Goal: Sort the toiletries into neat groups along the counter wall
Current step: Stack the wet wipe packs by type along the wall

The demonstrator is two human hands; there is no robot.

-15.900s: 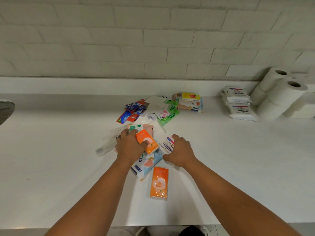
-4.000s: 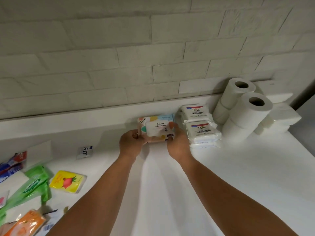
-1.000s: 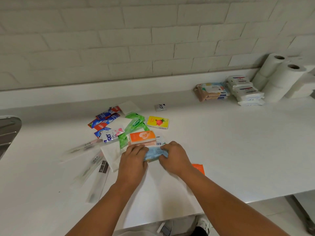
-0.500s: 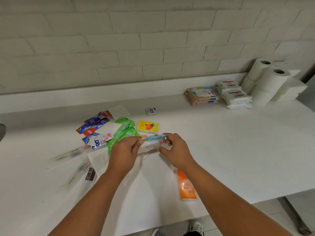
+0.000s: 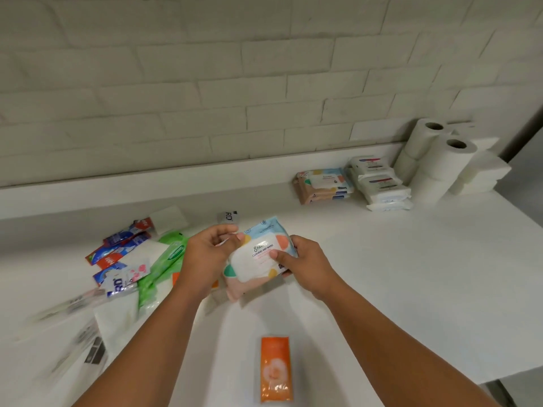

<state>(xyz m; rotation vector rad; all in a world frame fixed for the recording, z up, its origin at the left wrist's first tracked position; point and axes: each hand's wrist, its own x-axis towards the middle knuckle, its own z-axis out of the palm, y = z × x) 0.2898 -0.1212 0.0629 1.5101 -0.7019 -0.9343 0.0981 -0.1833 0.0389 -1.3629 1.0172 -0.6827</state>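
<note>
The right grip (image 5: 307,264) clamps the right end of a wet-wipes pack (image 5: 258,259), thumb on its white label. The left grip (image 5: 210,258) curls round the pack's left end, and its long axis runs across between them, slightly tilted. The matching stack of wipes packs (image 5: 321,186) lies beyond and to the right of both grips, against the wall ledge just left of the white packs (image 5: 380,186). The right grip is nearer, and I judge the carry goes forward-right.
</note>
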